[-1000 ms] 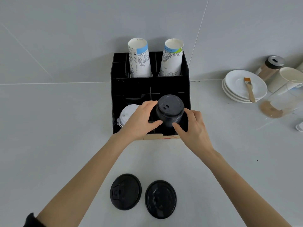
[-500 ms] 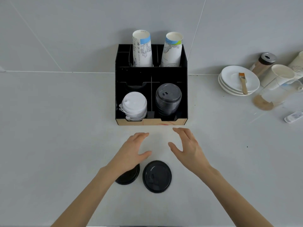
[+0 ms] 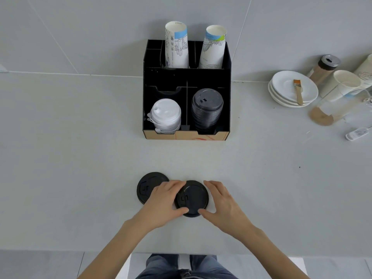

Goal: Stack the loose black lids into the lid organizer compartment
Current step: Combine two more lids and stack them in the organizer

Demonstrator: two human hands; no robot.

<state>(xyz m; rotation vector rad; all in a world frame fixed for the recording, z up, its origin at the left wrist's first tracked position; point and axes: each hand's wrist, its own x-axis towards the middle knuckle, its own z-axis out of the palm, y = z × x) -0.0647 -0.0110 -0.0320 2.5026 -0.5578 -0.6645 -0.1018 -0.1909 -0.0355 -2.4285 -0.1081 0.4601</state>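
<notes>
Two loose black lids lie near the front of the counter. The right lid (image 3: 192,197) sits between my hands: my left hand (image 3: 164,201) touches its left rim and my right hand (image 3: 220,200) its right rim, thumbs at its near edge. The left lid (image 3: 148,184) lies flat, partly hidden under my left hand. The black organizer (image 3: 187,77) stands further back; its front right compartment holds a tall stack of black lids (image 3: 207,109), its front left one a stack of white lids (image 3: 166,115).
Two paper cup stacks (image 3: 177,47) rise from the organizer's back compartments. At the right stand stacked white saucers (image 3: 281,91) with a brush (image 3: 298,91), a shaker jar (image 3: 324,69), cups and a small white device (image 3: 358,133). The counter's front edge runs just below my forearms.
My hands let go of the black stack in the organizer, drew back toward me and came down around the right loose lid. The camera view tilted and shifted back.
</notes>
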